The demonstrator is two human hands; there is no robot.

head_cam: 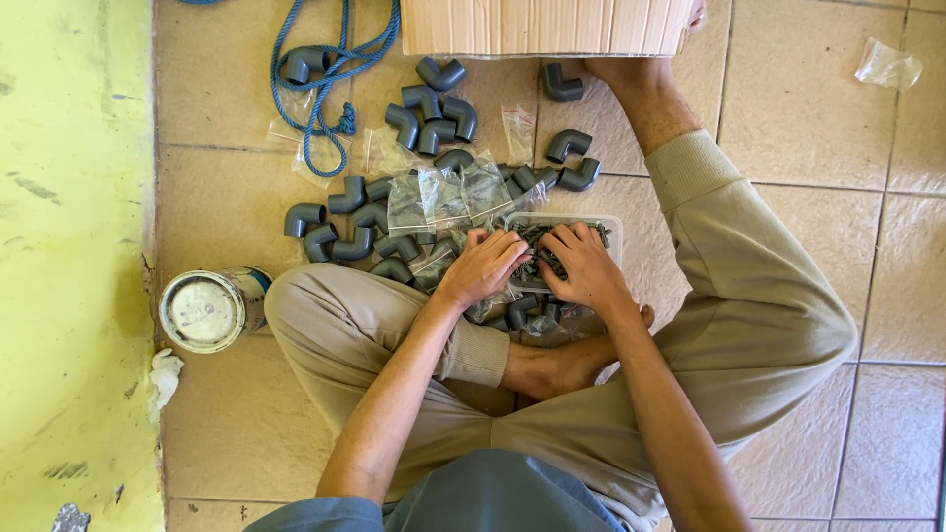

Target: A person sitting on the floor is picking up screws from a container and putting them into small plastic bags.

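Starting far left: yellow wall (69, 246); tin can (207, 308) on the tile floor (808, 118); blue rope (325, 69); grey pipe elbows (345, 222) scattered among clear bags (434, 197). Centre: left hand (483, 266), fingers curled, at the tray's left edge, grip contents not discernible. Right hand (581, 271), fingers bent into dark screws (552, 246) filling the clear tray (613, 229); grasp unclear. Far centre: cardboard box (547, 25). Far right: crumpled bag (887, 64).

Light: bright, even daylight, warm on the tiled floor (788, 118)
Shadows: soft and short, under the grey pipe elbows (434, 113) and legs
Glare: faint sheen on the clear plastic bags (439, 197)
Focus: sharp throughout, slight softness at corners
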